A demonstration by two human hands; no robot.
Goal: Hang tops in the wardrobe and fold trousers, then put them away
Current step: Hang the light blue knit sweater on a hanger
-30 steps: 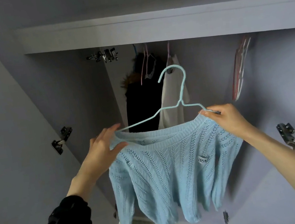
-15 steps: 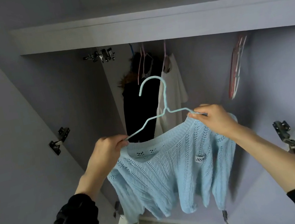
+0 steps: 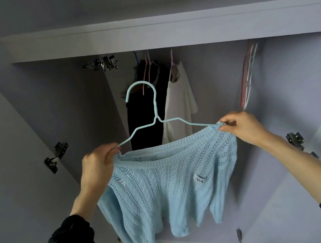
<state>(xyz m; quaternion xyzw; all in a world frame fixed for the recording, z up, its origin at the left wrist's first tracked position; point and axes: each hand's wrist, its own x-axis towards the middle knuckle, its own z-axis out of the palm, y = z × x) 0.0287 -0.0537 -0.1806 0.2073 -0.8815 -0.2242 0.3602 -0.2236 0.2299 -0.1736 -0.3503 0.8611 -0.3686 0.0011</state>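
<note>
A light blue knitted sweater [image 3: 166, 186] hangs on a light blue wire hanger [image 3: 154, 109], held up in front of the open wardrobe. My left hand [image 3: 97, 170] grips the sweater's left shoulder together with the hanger's left arm. At the right shoulder, my right hand [image 3: 243, 126] pinches the knit over the hanger's other end. The hanger's hook points up and to the left, below the rail area, touching nothing. The rail itself is hidden behind the wardrobe's top panel [image 3: 162, 36].
Inside hang a black garment [image 3: 145, 113] and a white top [image 3: 180, 105] on pink hangers. Several empty pink and white hangers [image 3: 248, 79] hang at the right. Open doors with metal hinges [image 3: 56, 157] stand on both sides. Free space lies between the white top and the empty hangers.
My left hand closed on the sweater's left shoulder and hanger. The hanger's hook swung from the right toward the left, and the sweater rose a little.
</note>
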